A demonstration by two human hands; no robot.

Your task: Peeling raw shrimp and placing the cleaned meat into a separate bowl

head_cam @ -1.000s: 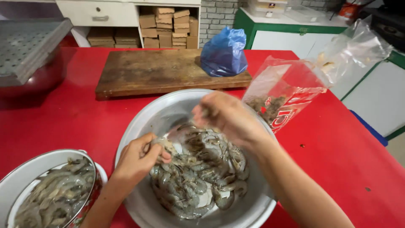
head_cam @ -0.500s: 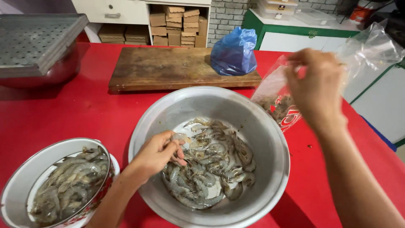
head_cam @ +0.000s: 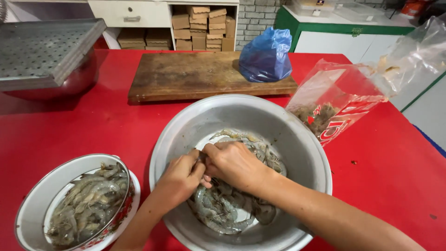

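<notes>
Shrimp (head_cam: pixel 223 209), raw and grey, lie heaped in one large metal basin (head_cam: pixel 297 139) at the middle of the red table (head_cam: pixel 395 172); I cannot count them, as they overlap and my hands cover part of the heap. Both hands meet over the basin's centre. My left hand (head_cam: pixel 179 179) is curled, its fingertips drawn together against the right hand; my right hand (head_cam: pixel 234 162) is likewise closed, thumb toward the left. Between the two sets of fingertips a single shrimp appears to be pinched, though the fingers hide most of it, so I cannot tell which hand has the firmer hold.

One smaller white bowl (head_cam: pixel 32 211) with a patterned rim stands at lower left, just beside the basin, and holds a second lot of shrimp. One wooden cutting board (head_cam: pixel 186 74) lies beyond the basin, and one blue plastic bag (head_cam: pixel 267 56) sits at its right end. One clear plastic bag (head_cam: pixel 344 100) with red print stands open to the right of the basin, with scraps at its bottom. One perforated metal tray (head_cam: pixel 42 51) rests on a metal pot (head_cam: pixel 69 83) at upper left.
</notes>
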